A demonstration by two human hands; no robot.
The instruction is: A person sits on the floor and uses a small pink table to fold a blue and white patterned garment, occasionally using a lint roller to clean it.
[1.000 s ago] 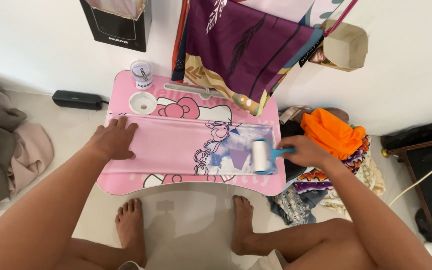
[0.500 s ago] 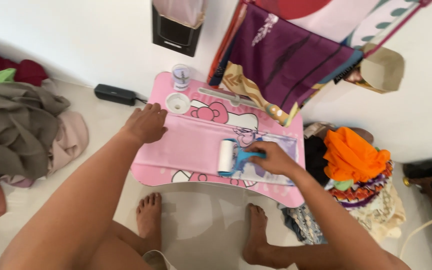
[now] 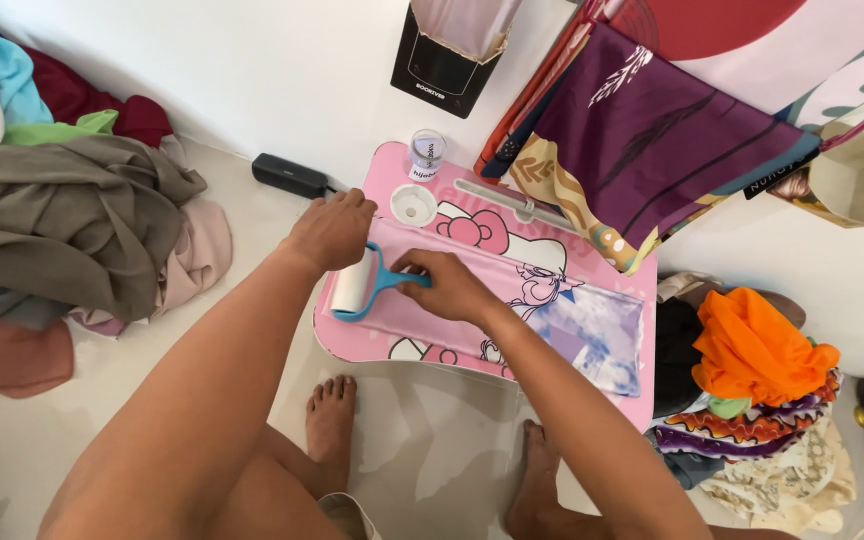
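1. A low worktop (image 3: 352, 345) stands on the floor against the wall, over the person's feet.
2. A folded cloth (image 3: 512, 310) lies lengthwise along the worktop.
3. The left hand (image 3: 332, 230) rests on the cloth's left end.
4. The right hand (image 3: 449, 283) holds a lint roller (image 3: 355, 283) on the cloth, just beside the left hand (the roller head lies at the worktop's left edge).
5. A small jar (image 3: 426, 152) stands at the worktop's far left corner, a cup holder (image 3: 413, 206) just before it.
6. Hanging cloths (image 3: 642, 140) drape over the worktop's far right.
7. A clothes pile (image 3: 62, 220) lies left; another heap (image 3: 752, 380) lies right.
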